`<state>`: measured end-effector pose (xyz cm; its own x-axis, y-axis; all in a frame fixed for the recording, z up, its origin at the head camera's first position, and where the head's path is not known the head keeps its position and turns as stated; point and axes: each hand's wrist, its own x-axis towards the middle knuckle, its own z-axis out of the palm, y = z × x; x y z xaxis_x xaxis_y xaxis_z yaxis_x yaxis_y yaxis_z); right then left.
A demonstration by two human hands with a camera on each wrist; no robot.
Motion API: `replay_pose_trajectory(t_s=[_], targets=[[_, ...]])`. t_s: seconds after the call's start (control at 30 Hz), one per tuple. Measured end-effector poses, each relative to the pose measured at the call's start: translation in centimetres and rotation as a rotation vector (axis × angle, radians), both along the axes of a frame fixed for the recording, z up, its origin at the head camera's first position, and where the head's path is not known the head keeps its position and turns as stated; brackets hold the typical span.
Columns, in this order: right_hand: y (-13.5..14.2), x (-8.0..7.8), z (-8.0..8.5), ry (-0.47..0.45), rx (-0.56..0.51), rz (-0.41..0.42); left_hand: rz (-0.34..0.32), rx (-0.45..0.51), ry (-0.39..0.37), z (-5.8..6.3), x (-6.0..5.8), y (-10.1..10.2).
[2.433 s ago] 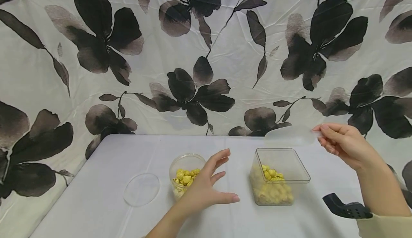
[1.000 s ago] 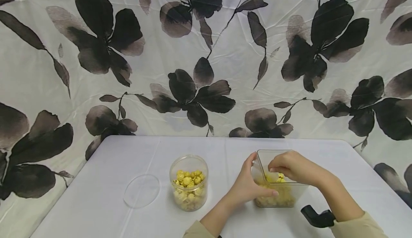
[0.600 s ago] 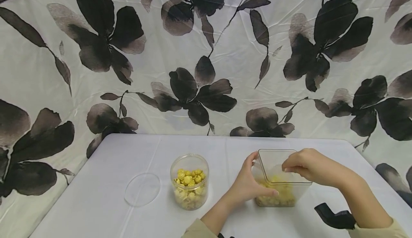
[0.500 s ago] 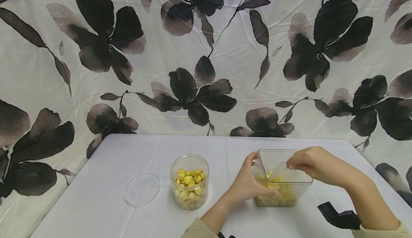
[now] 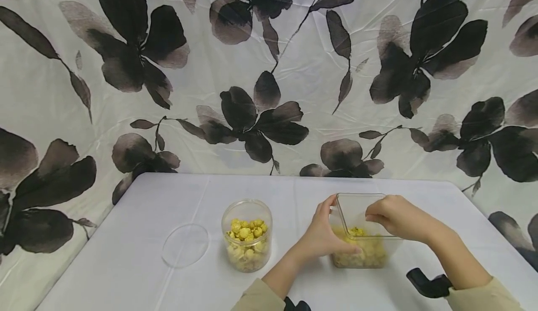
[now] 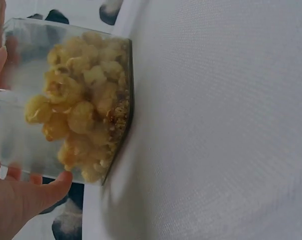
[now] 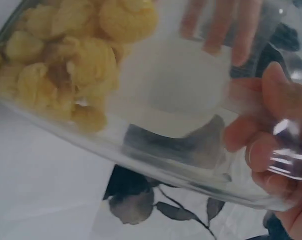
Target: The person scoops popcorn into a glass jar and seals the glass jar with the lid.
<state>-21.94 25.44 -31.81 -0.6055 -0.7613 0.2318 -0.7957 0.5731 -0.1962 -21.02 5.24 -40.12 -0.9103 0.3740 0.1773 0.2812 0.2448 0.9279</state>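
Observation:
My left hand (image 5: pixel 317 238) grips the left side of a clear square plastic container (image 5: pixel 355 208), thumb along its front and fingers behind. It stands on the table, part filled with yellow popcorn (image 6: pixel 80 100). My right hand (image 5: pixel 392 215) is over the open top, fingers inside the rim. In the right wrist view it pinches the handle of a translucent scoop (image 7: pixel 186 75), whose blade shows through the wall beside the popcorn. To the left, a round clear jar (image 5: pixel 246 209) stands upright, uncovered, with popcorn in it.
A round clear lid (image 5: pixel 185 245) lies flat left of the jar. The white-covered table (image 5: pixel 126 278) ends at a back edge against a floral cloth (image 5: pixel 260 68). Black wrist mounts (image 5: pixel 428 284) hang near both sleeves.
Earlier, the right hand held the scoop up at the right; it then came over the container and moves about inside it. The left hand came from beside the jar to grip the container.

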Motion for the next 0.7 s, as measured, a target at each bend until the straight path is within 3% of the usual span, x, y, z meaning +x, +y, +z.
replay_pose_trajectory(t_s=[0.13,0.3,0.57,0.7], targets=[[0.3,0.1,0.6,-0.174,-0.050,-0.017,0.004,-0.009,0.001,0.0,-0.1,0.1],[0.7,0.7,0.8,-0.424,-0.162,-0.181,-0.011,0.006,-0.013,-0.1,-0.2,0.3],[0.5,1.1,0.3,-0.554,-0.285,-0.378,-0.002,0.018,-0.014,-0.3,-0.2,0.3],[-0.1,1.1,0.3,-0.580,-0.317,-0.399,0.001,0.023,-0.019,-0.4,-0.1,0.2]])
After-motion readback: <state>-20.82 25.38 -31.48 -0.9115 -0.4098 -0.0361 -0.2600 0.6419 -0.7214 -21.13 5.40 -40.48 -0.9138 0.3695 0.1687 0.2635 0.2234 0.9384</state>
